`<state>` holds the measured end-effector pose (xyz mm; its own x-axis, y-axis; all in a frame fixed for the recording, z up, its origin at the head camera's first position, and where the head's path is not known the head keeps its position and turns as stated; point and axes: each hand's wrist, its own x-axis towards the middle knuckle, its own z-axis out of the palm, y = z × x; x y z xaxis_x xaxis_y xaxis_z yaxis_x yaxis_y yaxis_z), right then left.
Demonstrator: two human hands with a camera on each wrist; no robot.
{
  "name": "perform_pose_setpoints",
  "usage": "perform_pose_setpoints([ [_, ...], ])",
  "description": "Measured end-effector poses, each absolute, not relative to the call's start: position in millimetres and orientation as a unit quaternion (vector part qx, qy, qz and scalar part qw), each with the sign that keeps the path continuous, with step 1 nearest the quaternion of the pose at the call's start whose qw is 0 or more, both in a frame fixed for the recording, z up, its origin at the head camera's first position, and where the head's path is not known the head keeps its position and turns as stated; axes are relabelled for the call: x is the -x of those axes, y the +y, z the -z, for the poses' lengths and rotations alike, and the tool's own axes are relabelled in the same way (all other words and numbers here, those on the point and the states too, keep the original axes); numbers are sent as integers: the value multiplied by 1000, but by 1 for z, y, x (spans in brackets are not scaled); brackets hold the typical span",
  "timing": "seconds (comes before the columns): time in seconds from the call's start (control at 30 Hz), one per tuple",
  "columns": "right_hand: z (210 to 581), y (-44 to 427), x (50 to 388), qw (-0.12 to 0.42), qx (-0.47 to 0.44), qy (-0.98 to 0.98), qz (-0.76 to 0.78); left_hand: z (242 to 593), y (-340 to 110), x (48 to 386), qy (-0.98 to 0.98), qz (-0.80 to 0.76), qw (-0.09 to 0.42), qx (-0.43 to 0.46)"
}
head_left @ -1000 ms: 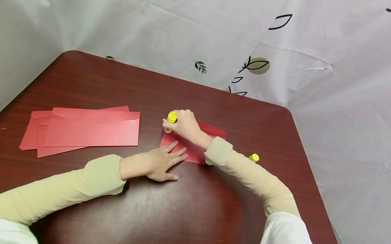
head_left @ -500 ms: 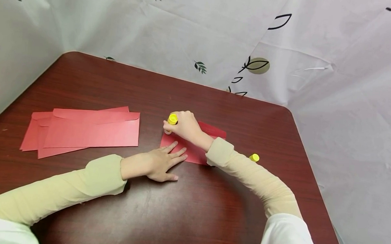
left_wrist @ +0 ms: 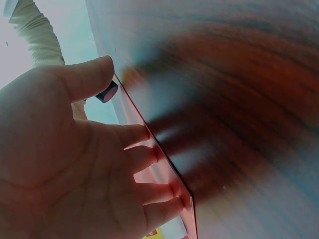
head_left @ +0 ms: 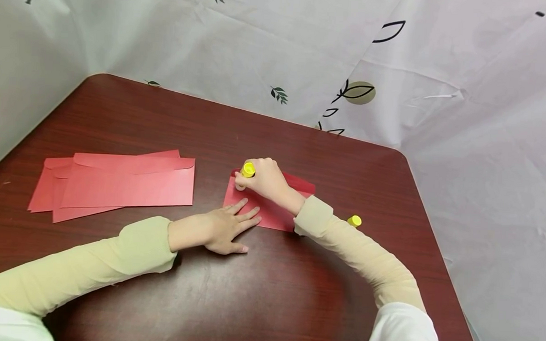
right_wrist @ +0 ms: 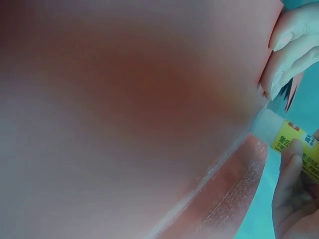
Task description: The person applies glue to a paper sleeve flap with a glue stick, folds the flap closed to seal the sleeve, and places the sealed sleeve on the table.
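Note:
My right hand [head_left: 265, 180] grips a yellow glue stick [head_left: 249, 169], held nearly upright at the upper left of a red envelope [head_left: 276, 213]. In the right wrist view, the white end of the glue stick [right_wrist: 294, 139] touches the crease beside the unfolded flap [right_wrist: 244, 184], where whitish glue streaks show. My left hand [head_left: 226, 229] lies with fingers spread, its fingertips resting on the envelope's lower left edge. From the left wrist view, the fingertips [left_wrist: 172, 204] press on the envelope close to its border, while the thumb stays off it.
Several red envelopes [head_left: 128, 183] lie overlapping at the left of the brown table [head_left: 268, 296]. A yellow cap [head_left: 354, 221] stands right of my right forearm. White patterned cloth [head_left: 241, 44] hangs along the table's back and sides.
My right hand has moved slightly right and nearer with the glue stick, uncovering the envelope's upper left corner and flap end. The left hand stays in place.

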<state>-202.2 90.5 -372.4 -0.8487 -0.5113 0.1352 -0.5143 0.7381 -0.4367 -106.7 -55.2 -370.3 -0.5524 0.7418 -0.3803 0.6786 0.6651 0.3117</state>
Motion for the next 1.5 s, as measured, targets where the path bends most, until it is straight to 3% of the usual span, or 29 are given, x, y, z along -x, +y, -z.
perform_pose_setpoints([
  [1.5, 374, 197, 175, 64, -189, -953, -229, 369, -52, 103, 882, -70, 250, -394],
])
